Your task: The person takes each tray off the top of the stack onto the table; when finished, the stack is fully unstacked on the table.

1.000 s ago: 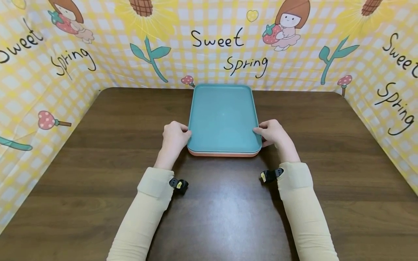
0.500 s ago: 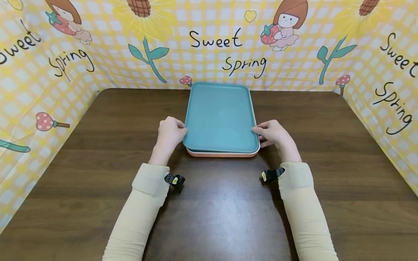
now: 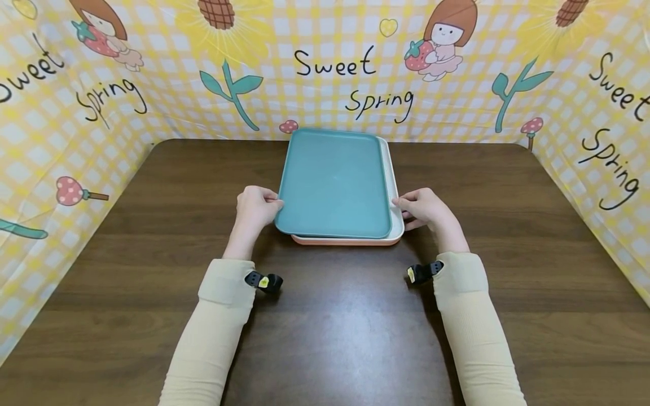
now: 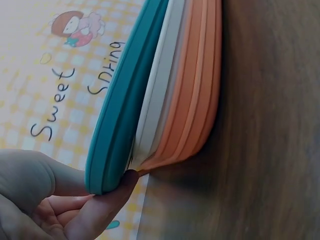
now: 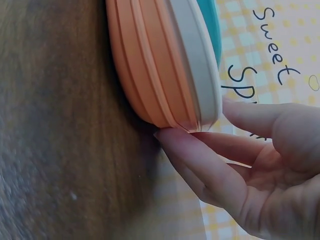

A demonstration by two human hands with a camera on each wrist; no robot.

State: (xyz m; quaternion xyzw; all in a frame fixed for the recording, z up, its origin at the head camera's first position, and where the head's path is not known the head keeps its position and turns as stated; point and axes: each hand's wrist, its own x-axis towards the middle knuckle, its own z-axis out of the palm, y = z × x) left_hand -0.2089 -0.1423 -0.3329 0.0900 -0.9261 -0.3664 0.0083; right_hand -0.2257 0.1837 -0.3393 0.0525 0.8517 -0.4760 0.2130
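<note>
pinching the teal tray by its left edge, the left hand holds it overhanging leftward over the white tray, stacked on orange layers on the table; the right hand grips white tray and orange layers.

A yellow-and-white checked cloth rose behind the worktop and along its left and right sides. It bore sunflowers, green stems, girls hugging strawberries, hearts and the black words "Sweet Spring". The worktop was dark brown wood grain, round-cornered at the far edge, with a pale glare near the front.
</note>
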